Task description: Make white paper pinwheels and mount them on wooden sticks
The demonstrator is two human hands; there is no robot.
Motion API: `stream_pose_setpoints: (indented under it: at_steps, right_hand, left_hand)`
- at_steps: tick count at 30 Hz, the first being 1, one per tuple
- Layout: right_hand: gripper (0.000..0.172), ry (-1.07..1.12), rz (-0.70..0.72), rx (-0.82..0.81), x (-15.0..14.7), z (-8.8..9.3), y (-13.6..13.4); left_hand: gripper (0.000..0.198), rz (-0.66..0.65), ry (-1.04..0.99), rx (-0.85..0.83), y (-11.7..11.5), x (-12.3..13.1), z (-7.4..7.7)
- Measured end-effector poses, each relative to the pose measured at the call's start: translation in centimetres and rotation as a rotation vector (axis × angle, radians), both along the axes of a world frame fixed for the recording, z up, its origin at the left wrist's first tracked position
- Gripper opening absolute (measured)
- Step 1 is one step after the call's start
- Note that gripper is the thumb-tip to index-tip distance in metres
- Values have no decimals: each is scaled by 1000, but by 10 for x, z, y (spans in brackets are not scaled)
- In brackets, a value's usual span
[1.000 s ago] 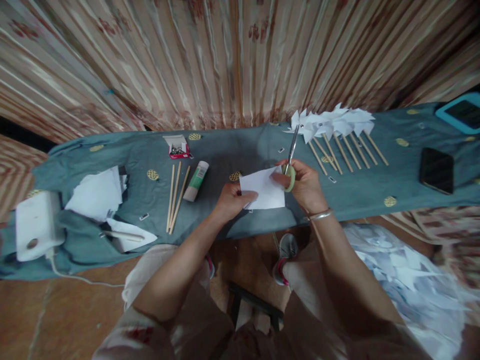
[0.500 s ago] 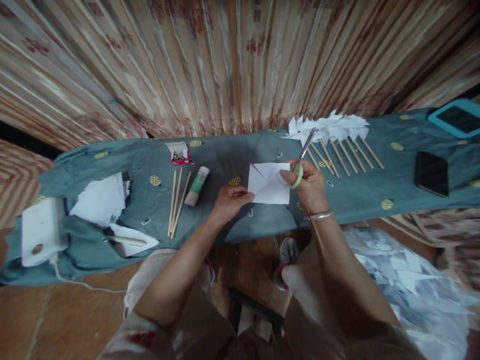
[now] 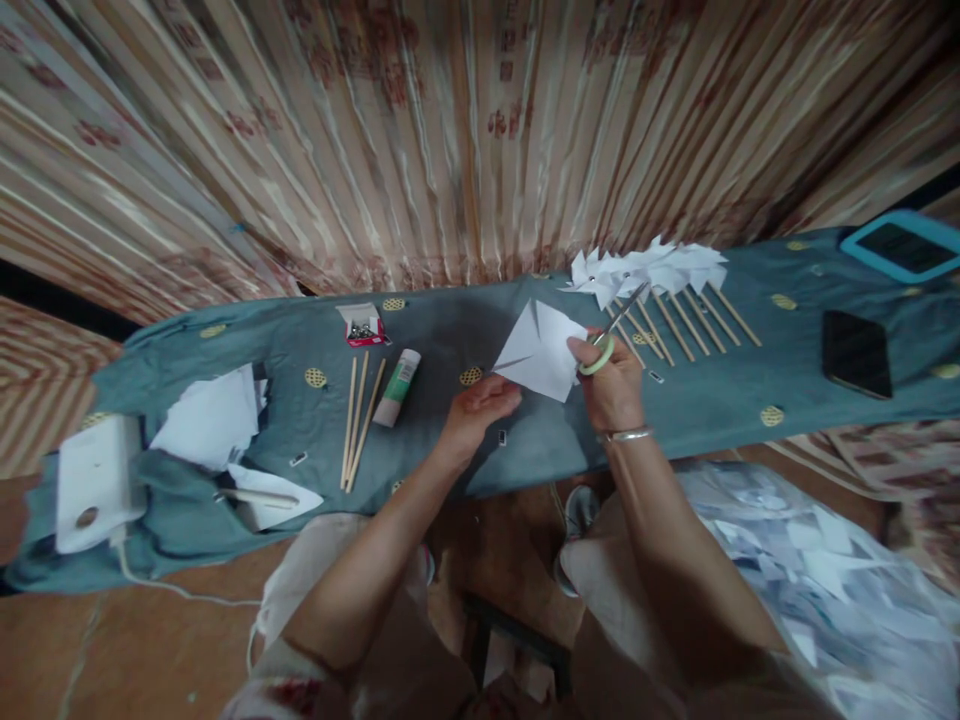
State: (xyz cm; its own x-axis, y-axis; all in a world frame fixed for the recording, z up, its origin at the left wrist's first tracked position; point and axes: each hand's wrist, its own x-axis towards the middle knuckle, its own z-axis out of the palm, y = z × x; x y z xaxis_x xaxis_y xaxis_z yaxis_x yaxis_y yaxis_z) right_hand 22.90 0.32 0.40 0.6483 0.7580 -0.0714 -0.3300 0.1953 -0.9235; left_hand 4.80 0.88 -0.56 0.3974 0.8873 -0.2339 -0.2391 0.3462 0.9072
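A white paper square (image 3: 551, 350) with slits cut in from its corners hangs tilted over the cloth. My right hand (image 3: 616, 385) pinches its right side under the thumb. The same hand holds scissors (image 3: 598, 356) with pale green handles, their blades pointing up and away from the paper. Just below the paper's lower left edge is my left hand (image 3: 480, 408), fingers stretched out; whether they touch the paper I cannot tell. Beyond the scissors lies a row of white paper pinwheels (image 3: 649, 272) on wooden sticks (image 3: 688, 325).
Left on the cloth (image 3: 435, 330) are a red box of pins (image 3: 364, 328), loose sticks (image 3: 358, 425), a glue stick (image 3: 397, 388), stacked paper (image 3: 210, 415) and a white power strip (image 3: 99, 485). A black phone (image 3: 856, 353) lies right. A bag of paper scraps (image 3: 832, 570) stands below.
The paper has been turned from lying square to a tilted angle, and a second slit now shows. My left fingers have come off its lower left corner. The view has shifted slightly.
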Motion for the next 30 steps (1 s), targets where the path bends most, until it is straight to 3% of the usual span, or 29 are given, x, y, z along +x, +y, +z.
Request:
stream_pose_setpoints:
  at_steps: [7, 12, 14, 24, 30]
  right_hand:
    - [35, 35, 128, -3, -29, -4, 1]
    - [37, -36, 239, -19, -41, -7, -1]
    - [36, -93, 321, -45, -43, -7, -5]
    - [50, -286, 871, -173, -46, -2, -46]
    - [49, -297, 986, -221, -47, -2, -54]
  left_hand:
    - [44, 196, -183, -172, -5, 12, -2]
    - [17, 333, -210, -232, 2, 7, 6]
    - [8, 363, -216, -234, 7, 2, 11]
    - [6, 489, -238, -204, 34, -19, 23]
    - [16, 481, -202, -198, 35, -18, 22]
